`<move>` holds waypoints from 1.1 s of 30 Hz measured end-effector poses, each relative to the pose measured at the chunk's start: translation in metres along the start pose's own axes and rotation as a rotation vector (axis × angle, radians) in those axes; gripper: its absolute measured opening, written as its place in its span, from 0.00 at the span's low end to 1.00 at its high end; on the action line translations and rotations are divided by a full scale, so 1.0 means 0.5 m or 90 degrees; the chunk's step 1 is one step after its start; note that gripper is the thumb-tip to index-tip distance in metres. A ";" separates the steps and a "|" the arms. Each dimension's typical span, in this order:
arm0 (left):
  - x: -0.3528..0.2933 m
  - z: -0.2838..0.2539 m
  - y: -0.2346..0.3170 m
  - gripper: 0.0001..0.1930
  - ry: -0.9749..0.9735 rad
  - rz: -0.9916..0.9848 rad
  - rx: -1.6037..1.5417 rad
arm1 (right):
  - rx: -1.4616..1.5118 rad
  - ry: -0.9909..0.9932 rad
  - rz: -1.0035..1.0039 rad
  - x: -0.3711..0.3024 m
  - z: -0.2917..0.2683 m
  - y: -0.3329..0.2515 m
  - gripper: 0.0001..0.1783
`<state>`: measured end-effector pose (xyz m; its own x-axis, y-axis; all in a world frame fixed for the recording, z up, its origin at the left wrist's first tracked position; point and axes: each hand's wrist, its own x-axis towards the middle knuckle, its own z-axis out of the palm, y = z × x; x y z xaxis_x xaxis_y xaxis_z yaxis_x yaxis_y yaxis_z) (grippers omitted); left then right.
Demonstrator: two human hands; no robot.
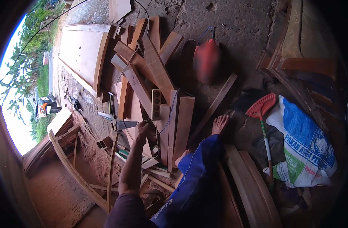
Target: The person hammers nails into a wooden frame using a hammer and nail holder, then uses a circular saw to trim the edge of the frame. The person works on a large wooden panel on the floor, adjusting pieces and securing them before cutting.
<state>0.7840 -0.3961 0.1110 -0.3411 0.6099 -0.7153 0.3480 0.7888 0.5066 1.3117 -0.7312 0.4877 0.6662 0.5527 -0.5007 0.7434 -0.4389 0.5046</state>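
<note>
My left hand (143, 130) reaches forward, its fingers closed on a small dark plug (148, 121) at the end of a thin blue cable (170, 116). Just beyond the fingertips lies a pale power strip (156, 102) with a row of round sockets, resting on wooden boards. The plug is beside the strip's near end; I cannot tell whether they touch. Left of the hand lies a saw-like tool with a grey blade (127, 125). My right hand does not show.
Loose planks (143, 64) are piled ahead, near a red power tool (206, 62) with a cord. To the right are a red dustpan-like scoop (261, 106) on a long handle and a blue-white sack (305, 140). My bare foot (220, 123) stands by the boards; curved wooden pieces (73, 167) lie left.
</note>
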 end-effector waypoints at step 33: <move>0.322 0.282 0.021 0.11 0.371 -0.331 -0.550 | 0.059 0.265 -0.218 0.018 0.046 0.021 0.23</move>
<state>0.8559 -0.3006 -0.0668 -0.6960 -0.0367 -0.7171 -0.5859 0.6063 0.5377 1.3267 -0.7472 0.4722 0.3189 0.9004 -0.2958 0.9286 -0.2343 0.2878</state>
